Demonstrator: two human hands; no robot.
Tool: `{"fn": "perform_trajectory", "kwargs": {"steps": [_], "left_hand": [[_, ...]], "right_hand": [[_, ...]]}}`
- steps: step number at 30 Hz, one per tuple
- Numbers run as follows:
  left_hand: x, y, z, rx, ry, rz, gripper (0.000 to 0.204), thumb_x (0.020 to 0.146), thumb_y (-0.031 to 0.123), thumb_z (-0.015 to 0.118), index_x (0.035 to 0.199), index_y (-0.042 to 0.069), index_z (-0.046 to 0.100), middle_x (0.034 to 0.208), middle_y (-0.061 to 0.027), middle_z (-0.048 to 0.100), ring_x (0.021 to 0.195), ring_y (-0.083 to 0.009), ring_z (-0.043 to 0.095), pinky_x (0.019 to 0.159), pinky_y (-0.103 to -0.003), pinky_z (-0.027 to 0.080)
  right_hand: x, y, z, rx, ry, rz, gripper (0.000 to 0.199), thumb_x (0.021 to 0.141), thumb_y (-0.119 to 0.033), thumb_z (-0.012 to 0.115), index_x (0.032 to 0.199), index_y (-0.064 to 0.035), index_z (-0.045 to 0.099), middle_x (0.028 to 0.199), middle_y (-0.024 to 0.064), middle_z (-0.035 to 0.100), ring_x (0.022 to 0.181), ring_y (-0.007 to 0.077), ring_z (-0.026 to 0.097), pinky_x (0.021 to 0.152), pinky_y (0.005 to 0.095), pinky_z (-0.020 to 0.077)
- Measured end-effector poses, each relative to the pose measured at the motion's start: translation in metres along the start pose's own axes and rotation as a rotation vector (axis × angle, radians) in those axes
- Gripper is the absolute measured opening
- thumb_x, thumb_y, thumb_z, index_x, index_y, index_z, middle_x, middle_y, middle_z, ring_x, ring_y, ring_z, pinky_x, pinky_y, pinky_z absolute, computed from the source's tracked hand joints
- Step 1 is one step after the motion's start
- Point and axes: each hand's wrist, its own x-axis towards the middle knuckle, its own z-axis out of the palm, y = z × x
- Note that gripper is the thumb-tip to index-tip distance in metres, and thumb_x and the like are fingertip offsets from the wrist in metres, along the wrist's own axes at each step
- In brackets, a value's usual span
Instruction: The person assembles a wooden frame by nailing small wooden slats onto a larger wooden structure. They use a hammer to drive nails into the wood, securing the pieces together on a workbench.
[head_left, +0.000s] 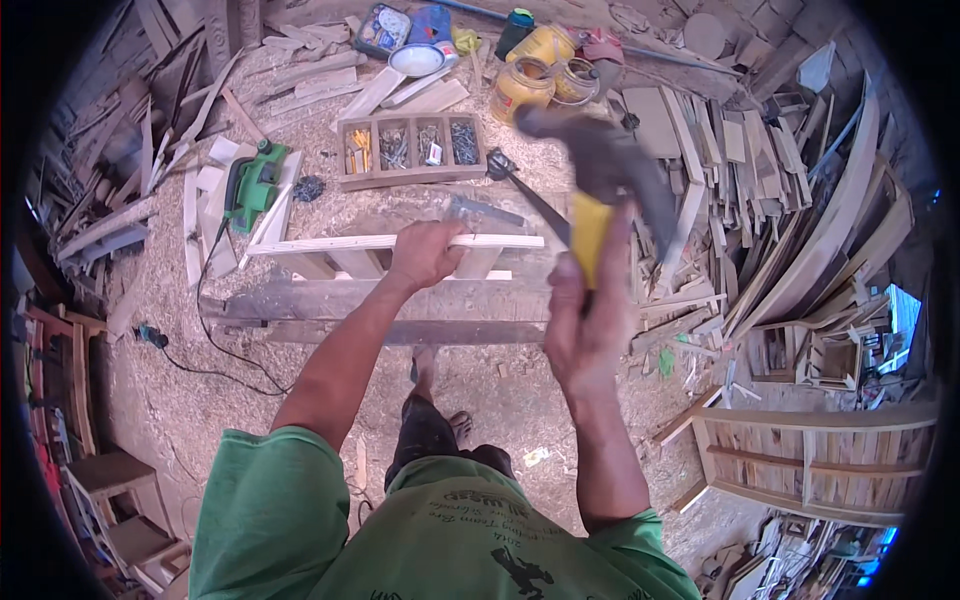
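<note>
My left hand [425,255] is closed over the top rail of a pale wooden frame [340,242], with short crosspieces beneath the rail. The frame rests on a thick, worn wooden bench [380,303]. Whether a nail is pinched in those fingers I cannot tell. To the right, my right hand [592,320] grips a hammer [595,215] by its yellow and black handle. Its dark head is raised and smeared by motion, close to the camera, and covers part of the scene behind. Just past the rail, a handsaw-like metal blade [487,212] lies on the shavings.
A divided wooden box [412,150] of nails stands beyond the bench. Left of it are a green power planer [255,185] and its trailing cord [215,320]. Yellow containers [523,88] stand at the back. Stacked boards [740,170] line the right; a slatted panel [815,465] lies lower right.
</note>
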Motion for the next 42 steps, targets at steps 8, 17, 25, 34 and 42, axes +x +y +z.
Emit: {"fn": "perform_trajectory", "kwargs": {"steps": [8, 17, 25, 34, 42], "left_hand": [[0.005, 0.005, -0.003, 0.022, -0.011, -0.029, 0.032, 0.091, 0.033, 0.08, 0.119, 0.018, 0.077, 0.098, -0.0168, 0.079, 0.099, -0.0403, 0.076, 0.092, -0.055, 0.058], [-0.002, -0.001, -0.002, 0.035, -0.007, -0.02, 0.032, 0.09, 0.036, 0.081, 0.119, 0.021, 0.078, 0.096, -0.0162, 0.079, 0.096, -0.0418, 0.076, 0.09, -0.056, 0.058], [0.009, 0.016, -0.007, 0.039, -0.04, -0.088, 0.031, 0.09, 0.037, 0.082, 0.117, 0.022, 0.078, 0.098, -0.0163, 0.08, 0.099, -0.0412, 0.077, 0.09, -0.055, 0.058], [0.001, 0.01, -0.001, 0.032, -0.028, -0.051, 0.029, 0.091, 0.038, 0.08, 0.115, 0.022, 0.078, 0.098, -0.0161, 0.081, 0.097, -0.0406, 0.077, 0.095, -0.054, 0.057], [0.001, 0.011, -0.003, 0.027, -0.004, -0.068, 0.029, 0.088, 0.033, 0.082, 0.116, 0.022, 0.078, 0.092, -0.0145, 0.081, 0.097, -0.0404, 0.078, 0.091, -0.054, 0.059]], "right_hand": [[-0.059, 0.038, 0.028, -0.183, -0.408, 0.297, 0.07, 0.109, -0.01, 0.066, 0.173, -0.0116, 0.039, 0.109, 0.0281, 0.077, 0.078, 0.0448, 0.077, 0.07, 0.0494, 0.0606], [-0.01, 0.006, 0.011, 0.089, 0.017, 0.102, 0.063, 0.115, -0.005, 0.053, 0.174, 0.0004, 0.033, 0.104, 0.0119, 0.066, 0.072, 0.0158, 0.059, 0.057, 0.0303, 0.049], [-0.079, 0.055, 0.047, -0.25, -0.581, 0.377, 0.068, 0.109, -0.005, 0.063, 0.173, -0.0122, 0.04, 0.104, 0.022, 0.072, 0.077, 0.0356, 0.069, 0.068, 0.0445, 0.0571], [-0.062, 0.021, 0.026, 0.241, 0.21, 0.104, 0.059, 0.105, -0.004, 0.068, 0.161, -0.0005, 0.052, 0.118, 0.0293, 0.075, 0.088, 0.0484, 0.076, 0.078, 0.0524, 0.0611], [-0.067, 0.054, 0.055, -0.072, -0.235, 0.249, 0.068, 0.11, -0.005, 0.06, 0.174, -0.0067, 0.036, 0.09, 0.0209, 0.073, 0.072, 0.0351, 0.072, 0.066, 0.0447, 0.0565]]}}
